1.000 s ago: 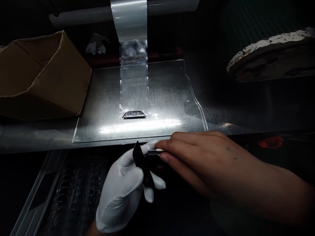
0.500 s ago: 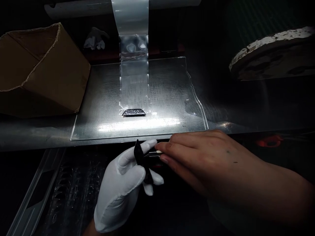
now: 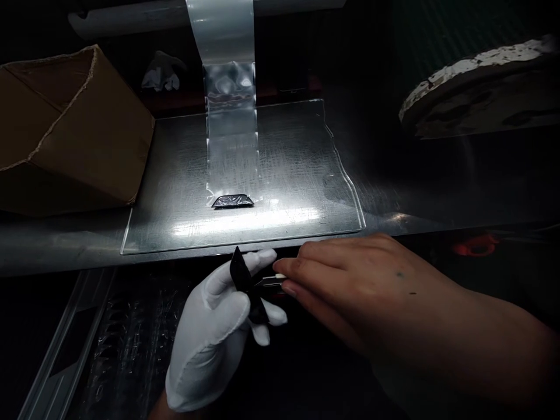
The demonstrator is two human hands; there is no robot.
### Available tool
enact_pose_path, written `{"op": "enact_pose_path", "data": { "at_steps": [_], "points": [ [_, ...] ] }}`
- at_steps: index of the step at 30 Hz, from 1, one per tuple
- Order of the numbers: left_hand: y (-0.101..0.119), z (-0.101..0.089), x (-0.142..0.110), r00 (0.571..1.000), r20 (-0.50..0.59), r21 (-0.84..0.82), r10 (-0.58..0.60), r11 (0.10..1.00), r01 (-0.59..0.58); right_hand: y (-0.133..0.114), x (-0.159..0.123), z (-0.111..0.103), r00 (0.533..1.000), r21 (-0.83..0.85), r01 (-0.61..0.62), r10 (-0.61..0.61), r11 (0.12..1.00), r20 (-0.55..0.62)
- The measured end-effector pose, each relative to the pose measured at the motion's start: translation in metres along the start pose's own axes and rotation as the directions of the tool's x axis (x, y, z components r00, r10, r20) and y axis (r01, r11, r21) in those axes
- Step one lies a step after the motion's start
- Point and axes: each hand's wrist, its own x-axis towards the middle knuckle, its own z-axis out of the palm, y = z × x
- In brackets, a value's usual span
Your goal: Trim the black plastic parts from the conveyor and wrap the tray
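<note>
My left hand (image 3: 214, 338), in a white glove, grips a small black pointed part (image 3: 240, 271) between thumb and fingers. It is held tilted just in front of the bench edge. From the right, my bare right hand (image 3: 345, 280) pinches a slim metal tool (image 3: 272, 281) that looks like tweezers, with a pale piece at the fingers. The tool's tip meets the black part, though the exact contact is too dark to see. Beyond the hands, a black trapezoid piece (image 3: 233, 201) under clear film lies at the end of a clear film strip (image 3: 231, 151).
The strip hangs from a grey roller (image 3: 140, 18) onto a clear sheet (image 3: 297, 169) on the bench. A cardboard box (image 3: 100, 134) stands at left. A round white-rimmed object (image 3: 481, 67) sits at right. Below left is a clear plastic tray (image 3: 131, 344); an orange-red object (image 3: 475, 245) lies right.
The whole view has shifted slightly. Both hands keep their grips; the black part and the tool have barely moved relative to each other.
</note>
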Motion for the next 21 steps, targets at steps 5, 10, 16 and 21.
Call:
{"op": "enact_pose_path", "data": {
  "at_steps": [5, 10, 16, 21],
  "points": [
    [0.0011, 0.0026, 0.0006, 1.0, -0.029, -0.011, 0.002, 1.0, -0.002, 0.0002, -0.0005, 0.0007, 1.0, -0.03, 0.026, -0.026, 0.999, 0.012],
    [0.0015, 0.0026, -0.0001, 0.999, -0.042, -0.006, 0.009, 1.0, -0.009, 0.0014, -0.002, 0.0013, 0.999, -0.04, 0.038, -0.037, 0.999, 0.026],
    [0.0008, 0.0036, -0.0001, 0.996, -0.085, -0.067, 0.0, 0.998, -0.006, 0.0015, -0.0026, 0.0011, 0.998, -0.057, 0.041, -0.038, 0.998, 0.049],
    [0.0032, 0.003, 0.0026, 0.992, -0.123, -0.093, 0.011, 0.995, -0.022, -0.0002, -0.0038, 0.0028, 0.996, -0.053, 0.048, -0.044, 0.997, 0.074]
  ]
}}
